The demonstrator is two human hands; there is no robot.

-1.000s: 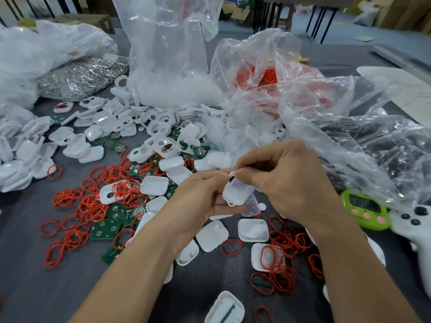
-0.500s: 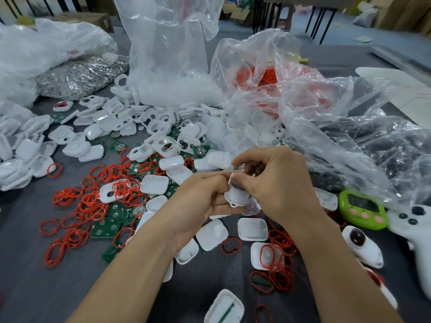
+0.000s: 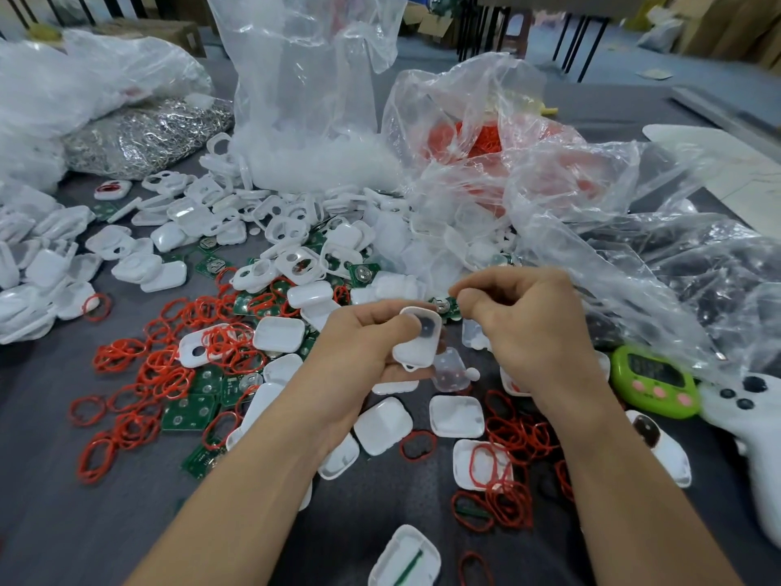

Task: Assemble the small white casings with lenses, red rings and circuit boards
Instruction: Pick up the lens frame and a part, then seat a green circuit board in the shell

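My left hand (image 3: 367, 345) grips a small white casing (image 3: 416, 339) with its hollow side up; a dark round lens shows inside it. My right hand (image 3: 523, 323) pinches a small green circuit board (image 3: 444, 307) just above and right of the casing. A clear lens piece (image 3: 451, 370) lies on the table right under the casing. Loose white casings (image 3: 279, 334), red rings (image 3: 169, 365) and green circuit boards (image 3: 188, 410) are scattered over the dark table (image 3: 50, 522).
Clear plastic bags (image 3: 304, 99) of parts stand at the back and right; one holds red rings (image 3: 486, 141). A green timer (image 3: 653, 380) and a white controller (image 3: 756, 420) lie at the right. A finished casing (image 3: 659, 446) sits near my right forearm.
My right hand has lifted off the casing and now pinches a green circuit board above it. The casing in my left hand has turned, showing its hollow side and lens.
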